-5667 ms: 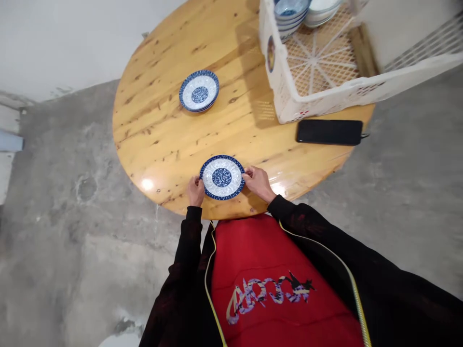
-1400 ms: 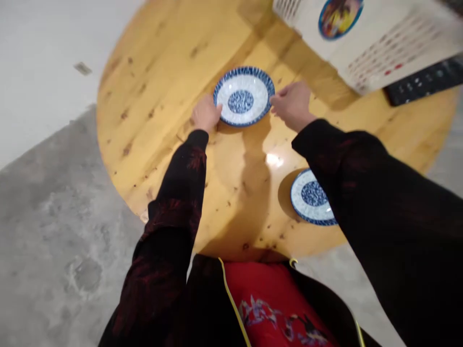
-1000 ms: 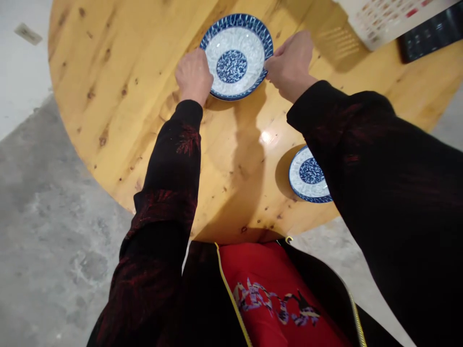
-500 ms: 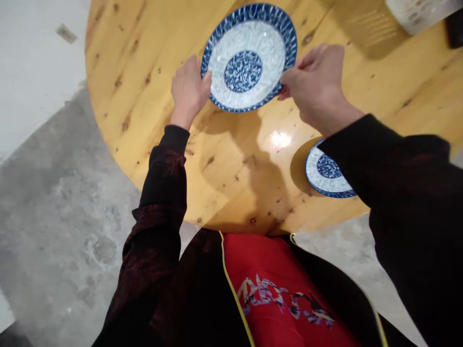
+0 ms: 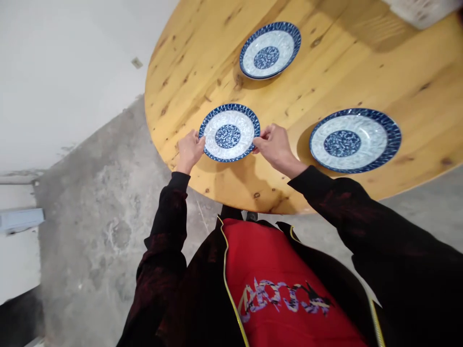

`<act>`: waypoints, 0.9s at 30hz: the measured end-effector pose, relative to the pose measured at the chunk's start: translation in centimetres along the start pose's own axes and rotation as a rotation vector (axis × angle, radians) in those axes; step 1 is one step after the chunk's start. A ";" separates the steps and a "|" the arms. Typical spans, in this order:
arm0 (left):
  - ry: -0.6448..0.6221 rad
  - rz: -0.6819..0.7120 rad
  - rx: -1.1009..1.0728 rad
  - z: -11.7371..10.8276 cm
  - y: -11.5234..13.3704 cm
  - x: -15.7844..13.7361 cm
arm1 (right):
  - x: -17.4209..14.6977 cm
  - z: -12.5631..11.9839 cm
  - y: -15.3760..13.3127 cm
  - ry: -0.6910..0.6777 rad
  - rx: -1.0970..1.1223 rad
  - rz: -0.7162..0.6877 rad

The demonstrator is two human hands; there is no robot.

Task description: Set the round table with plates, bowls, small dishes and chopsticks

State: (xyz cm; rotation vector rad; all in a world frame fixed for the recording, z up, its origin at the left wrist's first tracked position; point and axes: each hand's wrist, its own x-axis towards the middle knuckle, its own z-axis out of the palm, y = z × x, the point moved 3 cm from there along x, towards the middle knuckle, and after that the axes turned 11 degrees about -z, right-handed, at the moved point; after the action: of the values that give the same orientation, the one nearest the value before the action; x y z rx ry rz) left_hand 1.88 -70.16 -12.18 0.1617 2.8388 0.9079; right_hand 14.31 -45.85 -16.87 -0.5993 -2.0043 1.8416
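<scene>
Held plate (image 5: 227,136) just came clear of far plate (image 5: 266,57) at 1 o'clock, left hand (image 5: 191,147) and right hand (image 5: 277,149) pinching its rim. Looks like side plate (image 5: 374,140) at 3 o'clock's sorted, far one's still waiting.

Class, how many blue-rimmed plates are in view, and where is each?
3: the held plate, between left hand and right hand; the far plate, beyond it; the rightmost plate. More may be hidden beneath.

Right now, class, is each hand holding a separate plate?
No, the left hand and the right hand grip opposite sides of the same blue-rimmed plate.
</scene>
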 end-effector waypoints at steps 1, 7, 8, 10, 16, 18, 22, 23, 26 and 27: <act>-0.005 0.006 0.013 0.1 0.0 -0.5 | -0.7 -0.2 0.1 0.014 0.008 -0.002; -0.046 0.081 -0.039 2.1 0.6 -1.0 | -3.9 -1.4 0.9 0.095 -0.122 0.039; -0.064 0.093 -0.053 2.5 0.7 -0.7 | -4.2 -1.4 1.1 0.121 -0.136 0.052; -0.107 0.099 -0.062 3.2 0.5 0.0 | -4.7 -1.0 1.7 0.172 -0.147 0.073; -0.220 0.096 0.016 2.9 -1.9 3.9 | -5.7 3.9 3.5 0.277 -0.155 0.123; -0.252 0.119 0.044 2.5 -3.0 5.3 | -6.0 5.8 3.7 0.319 -0.148 0.153; -0.337 0.157 0.057 2.3 -4.8 7.2 | -6.4 8.4 3.4 0.390 -0.171 0.211; -0.357 0.164 0.049 2.4 -5.1 7.6 | -6.5 8.7 3.3 0.406 -0.174 0.218; -0.390 0.190 0.024 2.9 -5.7 8.3 | -6.5 9.3 3.3 0.451 -0.169 0.236; -0.394 0.203 0.021 3.0 -5.7 8.5 | -6.5 9.4 3.4 0.464 -0.172 0.238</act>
State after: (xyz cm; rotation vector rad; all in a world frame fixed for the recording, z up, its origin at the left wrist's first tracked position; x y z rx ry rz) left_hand -6.28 -71.81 -18.94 0.5727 2.4957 0.7794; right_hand 15.12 -57.04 -21.00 -1.2363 -1.8394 1.4748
